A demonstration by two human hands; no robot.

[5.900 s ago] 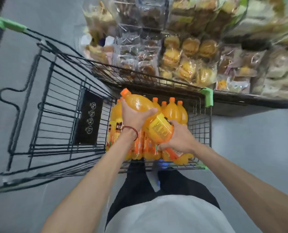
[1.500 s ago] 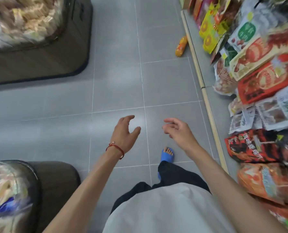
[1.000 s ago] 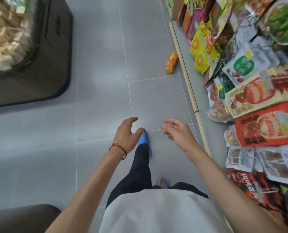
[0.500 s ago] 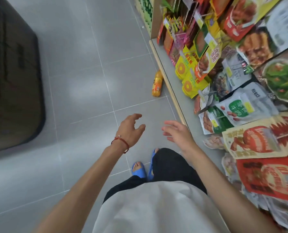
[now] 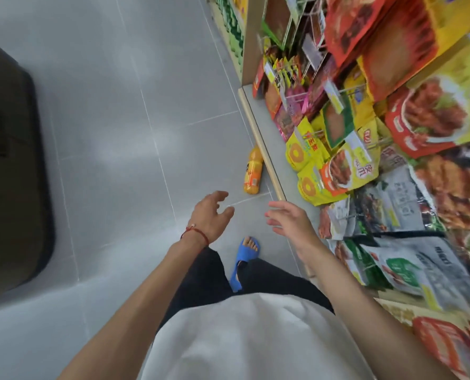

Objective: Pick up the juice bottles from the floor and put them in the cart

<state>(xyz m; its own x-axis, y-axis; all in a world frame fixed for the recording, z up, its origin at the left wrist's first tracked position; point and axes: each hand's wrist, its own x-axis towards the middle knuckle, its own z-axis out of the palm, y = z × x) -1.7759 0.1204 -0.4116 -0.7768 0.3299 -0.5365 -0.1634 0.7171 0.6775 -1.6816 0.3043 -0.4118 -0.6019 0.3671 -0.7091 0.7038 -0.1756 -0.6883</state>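
on the grey tile floor, against the shelf base edge, one orange juice bottle (image 5: 253,170) lies on its side. left hand (image 5: 210,218) and right hand (image 5: 290,222) both empty, fingers spread, held forward, probably readying to grab it. cart not in view.

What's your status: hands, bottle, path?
Left hand, right hand open, empty. Bottle lying on floor beside shelf edge, untouched. Nothing between hands and bottle.

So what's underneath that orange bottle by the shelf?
Only grey floor tiles: the juice bottle lies on its side there, beside the shelf base. The patch directly beneath it is hidden.
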